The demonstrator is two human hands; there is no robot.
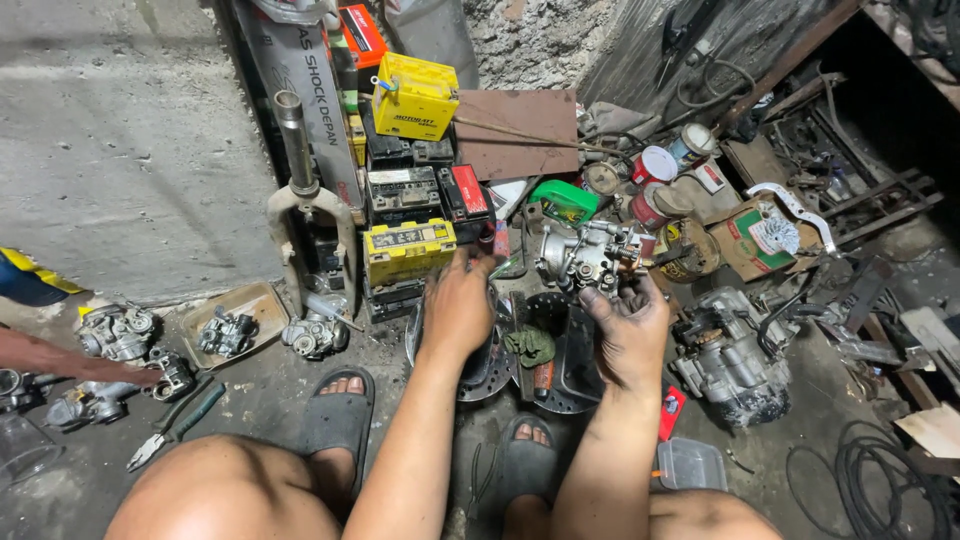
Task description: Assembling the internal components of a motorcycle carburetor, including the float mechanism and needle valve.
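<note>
On the floor point(250, 400) sits a stack of batteries point(410, 240). Just beside it, the right hand point(632, 335) is closed around a carburetor point(585, 258), held aloft; best kept steady. The left hand point(460, 305) grips a red-handled tool point(500, 240).

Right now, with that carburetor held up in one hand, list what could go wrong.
1. The right hand alone holds the carburetor above the cluttered floor; the fingers look greasy, so it might slip and drop onto the metal discs below.
2. The left hand reaches toward the stacked batteries; a knock could topple them.
3. Feet in open sandals sit beside loose pliers and parts.
</note>
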